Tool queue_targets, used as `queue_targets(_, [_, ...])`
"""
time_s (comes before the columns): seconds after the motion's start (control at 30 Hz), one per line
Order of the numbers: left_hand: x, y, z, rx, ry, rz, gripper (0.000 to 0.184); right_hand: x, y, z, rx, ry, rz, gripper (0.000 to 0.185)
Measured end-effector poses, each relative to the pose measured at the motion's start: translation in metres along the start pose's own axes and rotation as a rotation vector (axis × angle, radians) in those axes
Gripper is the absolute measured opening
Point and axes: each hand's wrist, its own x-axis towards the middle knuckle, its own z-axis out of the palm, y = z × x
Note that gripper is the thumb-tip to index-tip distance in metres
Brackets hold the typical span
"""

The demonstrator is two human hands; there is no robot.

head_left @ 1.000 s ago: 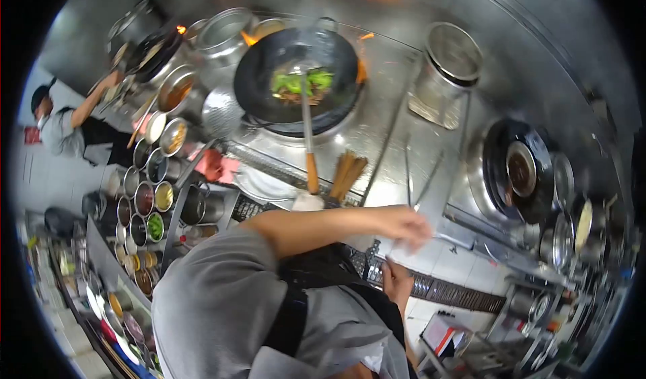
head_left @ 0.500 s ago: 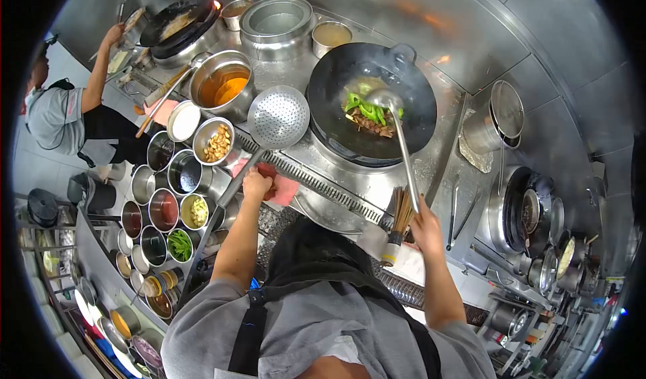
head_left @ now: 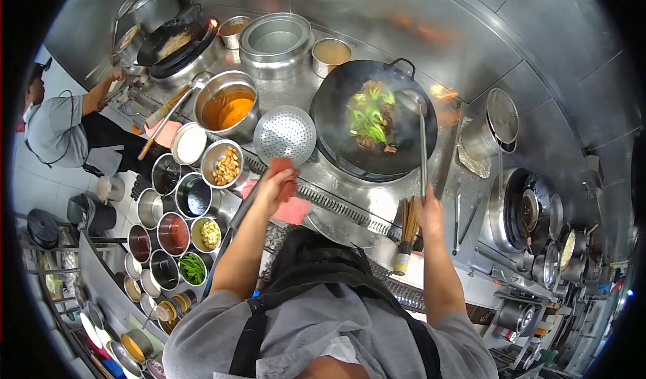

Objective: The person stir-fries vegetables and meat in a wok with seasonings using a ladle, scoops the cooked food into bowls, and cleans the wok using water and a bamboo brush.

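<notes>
My right hand (head_left: pixel 430 211) grips the long handle of a metal ladle (head_left: pixel 423 147). The ladle's bowl rests inside a black wok (head_left: pixel 330 136), at the right of the food. In the wok, green pepper pieces (head_left: pixel 370 120) lie heaped with browned meat, and some steam rises. My left hand (head_left: pixel 272 189) is closed on a folded red cloth (head_left: pixel 288 177), left of the wok's near rim. Just beyond that hand sits a perforated skimmer (head_left: pixel 284 134), its handle passing under my left forearm. Beneath the hand lies a paler pink cloth (head_left: pixel 294 211).
At left stand a pot of orange oil (head_left: pixel 227 110), a bowl of nuts (head_left: pixel 225 167) and several ingredient tins (head_left: pixel 173 234). A bamboo brush (head_left: pixel 406 234) stands near my right hand. Further left, another person (head_left: pixel 60 133) works by a second wok (head_left: pixel 168 42).
My left hand has lifted the red cloth upward and toward the wok. The food has shifted and spread within the wok. The ladle bowl has moved right, off the food.
</notes>
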Motion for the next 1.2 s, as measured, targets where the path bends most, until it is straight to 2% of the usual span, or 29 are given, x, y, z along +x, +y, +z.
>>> queue_targets(0.07, [0.036,-0.012,0.034,0.181,0.072,0.033,0.027,0.02,-0.013,0.028,0.015,0.038,-0.034,0.062])
queue_targets(0.13, [0.074,-0.023,0.062,0.313,0.082,-0.002,0.025,0.035,-0.024,0.043,0.08,-0.07,-0.047,0.064])
queue_targets(0.17, [0.091,-0.029,0.071,0.27,0.044,-0.043,0.028,0.031,-0.022,0.04,0.087,-0.071,-0.044,0.064])
queue_targets(0.23, [0.098,-0.03,0.096,0.23,0.004,-0.09,0.031,0.015,-0.016,0.024,-0.072,-0.088,-0.339,0.064])
queue_targets(0.3, [0.09,-0.023,0.122,0.263,0.001,-0.36,0.028,-0.009,0.0,-0.004,-0.128,-0.101,-0.385,0.063])
queue_targets(0.33, [0.098,-0.033,0.122,0.266,-0.002,-0.371,0.028,-0.023,0.009,-0.017,-0.186,-0.117,-0.433,0.062])
queue_targets(0.4, [0.118,-0.062,0.116,0.237,0.001,-0.335,0.011,-0.05,0.02,-0.035,-0.164,-0.133,-0.365,0.062])
queue_targets(0.43, [0.119,-0.072,0.118,0.08,0.016,-0.254,0.009,-0.065,0.024,-0.044,-0.143,-0.147,-0.309,0.061])
queue_targets(0.47, [0.115,-0.085,0.116,0.081,0.015,-0.275,0.009,-0.082,0.029,-0.055,-0.143,-0.125,-0.307,0.062])
queue_targets(0.53, [0.07,-0.08,0.134,-0.025,0.088,-0.048,0.014,-0.125,0.022,-0.092,-0.152,-0.102,-0.23,0.065])
queue_targets(0.6, [-0.016,-0.055,0.131,-0.028,0.02,-0.059,0.02,-0.171,0.028,-0.146,-0.191,-0.179,-0.226,0.065])
queue_targets(0.63, [-0.046,-0.043,0.144,-0.058,0.061,0.021,0.021,-0.187,0.029,-0.166,-0.19,-0.236,-0.169,0.063])
queue_targets(0.73, [-0.012,-0.067,0.111,-0.119,-0.025,-0.071,0.021,-0.174,0.011,-0.153,-0.115,-0.302,-0.088,0.061])
queue_targets(0.8, [0.034,-0.068,0.127,-0.03,0.018,-0.029,0.023,-0.136,0.005,-0.117,-0.077,-0.291,-0.127,0.061])
queue_targets(0.9, [0.064,-0.073,0.099,0.045,-0.097,-0.09,0.017,-0.096,0.008,-0.049,-0.027,-0.15,-0.133,0.06])
queue_targets(0.93, [0.06,-0.08,0.089,0.058,-0.097,-0.093,0.017,-0.096,0.008,-0.031,-0.016,-0.148,-0.126,0.06])
queue_targets(1.0, [0.026,-0.101,0.071,0.115,0.015,-0.115,0.021,-0.101,0.004,-0.006,0.045,0.018,-0.124,0.06])
queue_targets(1.07, [-0.03,-0.107,0.068,0.036,0.14,-0.12,0.022,-0.129,-0.008,-0.02,0.032,0.08,-0.136,0.062])
queue_targets(1.17, [-0.061,-0.07,0.093,-0.051,0.089,-0.013,0.023,-0.173,-0.004,-0.053,0.129,-0.036,-0.053,0.064])
queue_targets(1.2, [-0.042,-0.056,0.1,-0.026,0.095,-0.065,0.016,-0.183,0.0,-0.067,0.107,-0.064,-0.037,0.063])
